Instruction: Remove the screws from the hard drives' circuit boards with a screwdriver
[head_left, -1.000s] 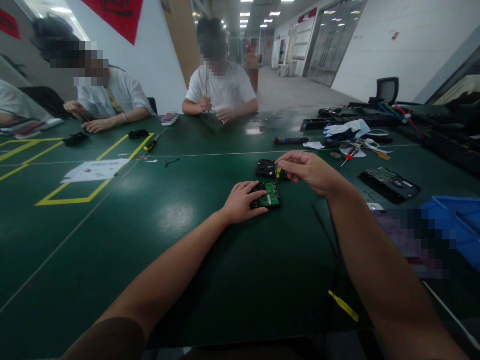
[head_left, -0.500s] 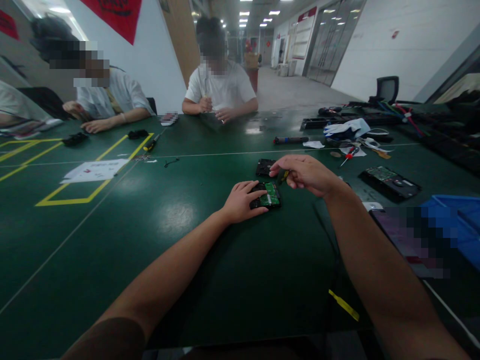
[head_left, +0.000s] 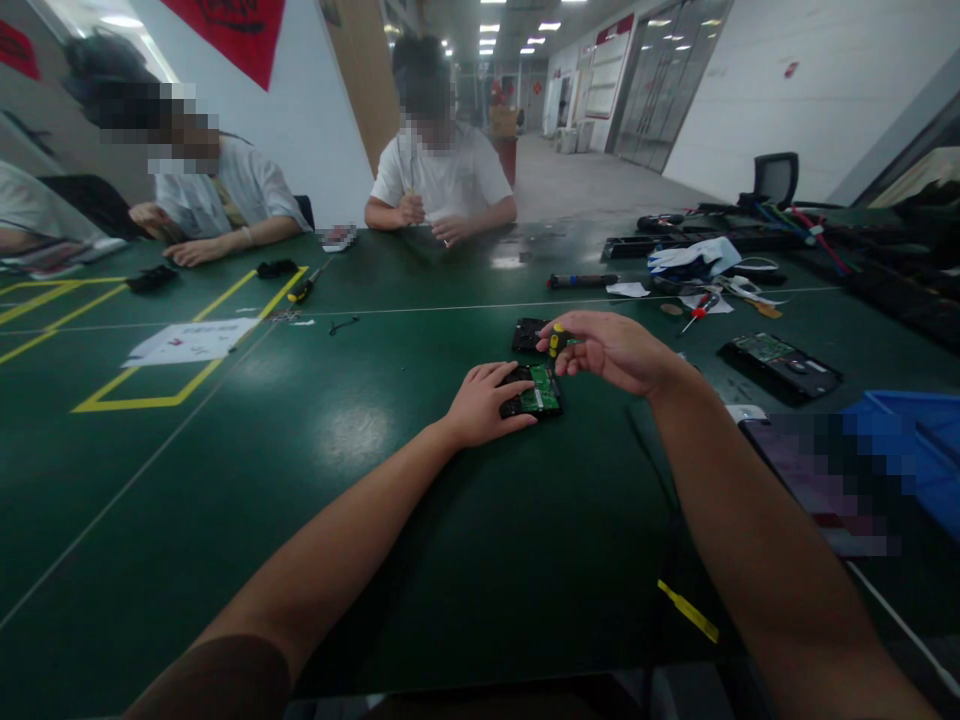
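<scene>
A hard drive [head_left: 541, 398] lies on the green table with its green circuit board facing up. My left hand [head_left: 486, 403] grips it from the left, fingers across its top and thumb along its near edge. In my right hand [head_left: 611, 352] is a small yellow-and-black screwdriver [head_left: 556, 341], pinched between thumb and fingers. It stands nearly upright over the right far corner of the drive; whether its tip touches a screw is too small to tell. Just behind sits a second dark drive [head_left: 527, 334], partly hidden by my right hand.
Another hard drive [head_left: 781, 366] lies to the right, near a phone [head_left: 795, 470] and a blue bin [head_left: 915, 420]. A red screwdriver [head_left: 699, 312], a white glove [head_left: 694, 258] and cables are farther back. A yellow strip [head_left: 688, 610] lies near the front edge. Two co-workers sit across the table.
The screwdriver in my right hand has swung from a slant, mostly hidden by the fingers, to nearly upright over the drive's corner. My left hand and the drive have stayed in place.
</scene>
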